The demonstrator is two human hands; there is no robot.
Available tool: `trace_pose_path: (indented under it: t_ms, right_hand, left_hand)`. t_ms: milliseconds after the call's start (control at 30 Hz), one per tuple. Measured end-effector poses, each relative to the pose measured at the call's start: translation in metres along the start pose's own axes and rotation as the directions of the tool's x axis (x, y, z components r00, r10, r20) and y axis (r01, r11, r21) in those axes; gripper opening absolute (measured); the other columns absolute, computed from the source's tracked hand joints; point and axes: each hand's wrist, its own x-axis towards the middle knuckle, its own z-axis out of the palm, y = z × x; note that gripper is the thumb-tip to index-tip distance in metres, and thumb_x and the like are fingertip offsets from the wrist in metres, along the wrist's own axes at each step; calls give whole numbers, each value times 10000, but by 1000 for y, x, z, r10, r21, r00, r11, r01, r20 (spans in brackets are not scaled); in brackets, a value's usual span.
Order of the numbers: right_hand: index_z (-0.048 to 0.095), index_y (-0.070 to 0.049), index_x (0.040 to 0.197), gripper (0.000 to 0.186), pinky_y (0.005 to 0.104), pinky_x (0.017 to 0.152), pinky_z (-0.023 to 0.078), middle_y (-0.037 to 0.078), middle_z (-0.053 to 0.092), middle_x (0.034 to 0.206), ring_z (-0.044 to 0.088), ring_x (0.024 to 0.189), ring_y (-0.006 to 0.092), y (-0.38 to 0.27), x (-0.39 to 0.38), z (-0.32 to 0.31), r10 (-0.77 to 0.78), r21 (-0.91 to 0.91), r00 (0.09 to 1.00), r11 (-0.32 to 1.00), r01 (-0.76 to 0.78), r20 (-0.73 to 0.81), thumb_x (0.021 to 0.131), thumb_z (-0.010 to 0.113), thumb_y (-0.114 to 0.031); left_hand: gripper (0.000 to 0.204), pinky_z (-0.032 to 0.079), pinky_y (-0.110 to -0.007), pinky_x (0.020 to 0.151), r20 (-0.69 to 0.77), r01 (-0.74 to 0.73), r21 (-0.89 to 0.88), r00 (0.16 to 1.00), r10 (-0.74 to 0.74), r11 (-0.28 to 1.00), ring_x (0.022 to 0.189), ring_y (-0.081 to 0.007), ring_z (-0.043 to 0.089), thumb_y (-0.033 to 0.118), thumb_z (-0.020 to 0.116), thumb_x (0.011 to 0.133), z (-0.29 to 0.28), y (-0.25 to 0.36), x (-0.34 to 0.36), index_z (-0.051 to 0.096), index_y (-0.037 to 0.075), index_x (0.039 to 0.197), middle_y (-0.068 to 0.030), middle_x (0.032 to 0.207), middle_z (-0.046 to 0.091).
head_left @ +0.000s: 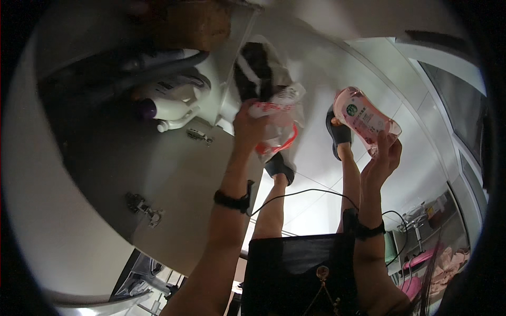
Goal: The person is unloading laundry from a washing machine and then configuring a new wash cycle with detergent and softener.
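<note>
My left hand point(249, 126) grips a crinkled white plastic bag point(276, 105) with red markings and a red strip. At its upper end is a dark item point(253, 71), which I cannot make out further. My right hand point(385, 158) has its fingers around the lower end of a flat, clear pink bottle point(358, 110) with a label, tilted up and to the left. The bag is beside the cabinet opening; the bottle is out over the white floor, near my right foot.
An open cabinet point(89, 131) at the left holds white bottles point(168, 109), a dark hose point(137, 79) and a brown box point(195, 23). Its grey door point(184, 179) has metal hinges. My feet in dark slippers stand on the tiled floor point(311, 174). Pink items point(448, 263) lie at lower right.
</note>
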Motion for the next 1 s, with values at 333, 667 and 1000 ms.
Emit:
trace_pose_path:
  t_ms: [333, 667, 1000]
  right_hand:
    - [450, 38, 1028, 465, 293, 764, 461, 102, 488, 981, 496, 925, 168, -29, -5, -2, 45, -102, 998, 994, -49, -35, 744, 728, -203]
    - [464, 28, 993, 372, 286, 738, 489, 110, 513, 924, 540, 848, 169, -1, 2, -14, -31, 32, 996, 999, 28, 84, 761, 696, -147]
    - [439, -3, 1170, 551, 332, 873, 422, 103, 533, 1024, 502, 1002, 188, -87, 0, 6, -99, -24, 933, 993, 114, 345, 712, 730, -99]
  left_hand:
    - [373, 443, -347, 859, -581, -461, -737, 805, -116, 494, 1060, -220, 514, 128, 533, 847, -149, 74, 75, 467, 61, 1208, -100, 1197, 514]
    - [811, 209, -488, 1036, -155, 71, -641, 963, -220, 764, 1202, -311, 378, 383, 730, 710, -101, 117, 168, 322, 64, 1334, -131, 1394, 283]
    - [542, 317, -462, 986, -362, 9, 333, 925, 119, 943, 1208, -378, 365, 229, 655, 779, -32, 118, -116, 432, -24, 1204, -250, 1272, 391]
